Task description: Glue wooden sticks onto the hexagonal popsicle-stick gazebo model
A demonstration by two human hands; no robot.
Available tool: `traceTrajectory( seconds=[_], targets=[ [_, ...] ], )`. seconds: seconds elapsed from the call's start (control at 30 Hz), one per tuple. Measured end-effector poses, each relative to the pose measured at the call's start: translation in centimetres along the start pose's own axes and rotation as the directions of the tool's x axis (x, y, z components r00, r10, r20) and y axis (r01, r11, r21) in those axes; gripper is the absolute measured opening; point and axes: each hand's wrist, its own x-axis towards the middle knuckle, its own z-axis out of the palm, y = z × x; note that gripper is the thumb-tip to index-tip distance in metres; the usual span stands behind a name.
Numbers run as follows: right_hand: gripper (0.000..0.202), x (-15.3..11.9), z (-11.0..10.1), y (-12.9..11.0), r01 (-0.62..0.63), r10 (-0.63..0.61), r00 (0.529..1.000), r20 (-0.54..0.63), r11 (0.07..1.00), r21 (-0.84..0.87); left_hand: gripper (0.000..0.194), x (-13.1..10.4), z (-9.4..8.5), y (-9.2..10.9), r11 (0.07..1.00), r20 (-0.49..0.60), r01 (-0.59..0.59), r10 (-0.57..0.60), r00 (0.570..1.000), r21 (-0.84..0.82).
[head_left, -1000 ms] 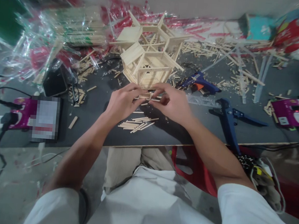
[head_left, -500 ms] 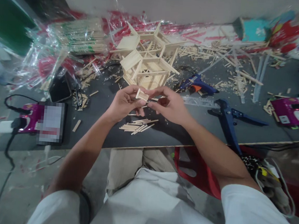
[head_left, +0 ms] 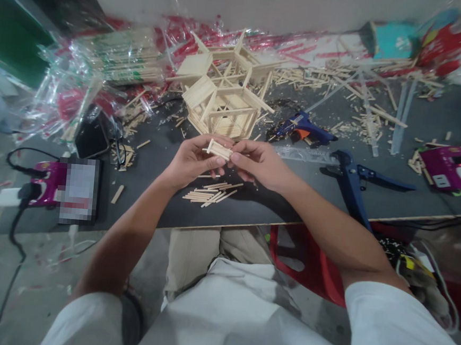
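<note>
A small pale wooden stick piece is held between my two hands, above the dark table. My left hand is closed on its left part, thumb in front. My right hand pinches its right end between thumb and fingers. Just behind the hands stands a larger wooden stick structure with hexagonal openings and flat panels. Short loose sticks lie on the table just below the hands.
A blue glue gun, a clear ruler and a blue cutter lie to the right. At the left are a phone and a black object. Bagged sticks and scraps fill the back of the table.
The small wooden piece has turned and shows more of its length. My right hand has closed in on its right end, its fingers now nearer my left hand.
</note>
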Motion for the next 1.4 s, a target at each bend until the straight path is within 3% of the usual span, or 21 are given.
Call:
traceTrajectory(
  seconds=[0.2,0.33,0.4,0.47,0.57,0.67,0.83,0.97,1.07,1.2,1.4],
  targets=[
    [0.055,0.2,-0.3,0.0,-0.018,0.016,0.999,-0.044,0.998,-0.053,0.056,0.0,-0.1,-0.4,0.991,-0.024,0.043,-0.040,0.999,0.124],
    [0.054,0.2,-0.6,0.1,-0.011,-0.002,0.997,-0.072,0.983,-0.183,0.060,0.0,-0.6,-0.7,0.932,-0.043,-0.053,0.073,0.996,0.360],
    [0.053,0.2,-0.8,0.1,-0.004,-0.026,0.994,-0.103,0.960,-0.279,0.052,-0.1,-0.8,-0.5,0.834,-0.027,-0.121,0.160,0.987,0.538],
    [0.051,0.2,-0.9,0.1,0.007,-0.058,0.991,-0.125,0.928,-0.373,0.042,-0.3,-0.9,-0.1,0.677,0.012,-0.167,0.228,0.973,0.717],
    [0.047,0.1,-1.0,0.1,0.038,-0.122,0.983,-0.135,0.863,-0.503,0.029,-0.4,-0.8,0.2,0.461,0.068,-0.211,0.308,0.949,0.862],
    [0.041,0.1,-1.0,0.2,0.064,-0.155,0.981,-0.112,0.818,-0.572,0.021,-0.4,-0.8,0.3,0.373,0.102,-0.242,0.358,0.928,0.896],
    [0.040,0.1,-1.1,0.5,0.078,-0.174,0.980,-0.098,0.785,-0.615,0.023,-0.4,-0.7,0.3,0.351,0.114,-0.237,0.336,0.935,0.906],
    [0.047,0.1,-1.0,1.0,0.104,-0.269,0.950,-0.156,0.747,-0.657,0.024,-0.5,-0.7,0.3,0.313,0.134,-0.254,0.360,0.923,0.915],
    [0.048,0.2,-0.6,1.6,0.179,-0.359,0.927,-0.108,0.677,-0.714,0.025,-0.5,-0.4,0.3,0.261,0.165,-0.272,0.366,0.916,0.926],
    [0.037,0.4,-0.1,2.2,0.204,-0.438,0.889,-0.131,0.637,-0.744,0.024,-0.5,-0.1,0.2,0.223,0.198,-0.283,0.340,0.919,0.933],
    [0.019,0.6,-0.2,2.2,0.177,-0.423,0.895,-0.140,0.626,-0.760,0.020,-0.6,0.0,-0.2,0.175,0.220,-0.283,0.308,0.925,0.943]
  ],
)
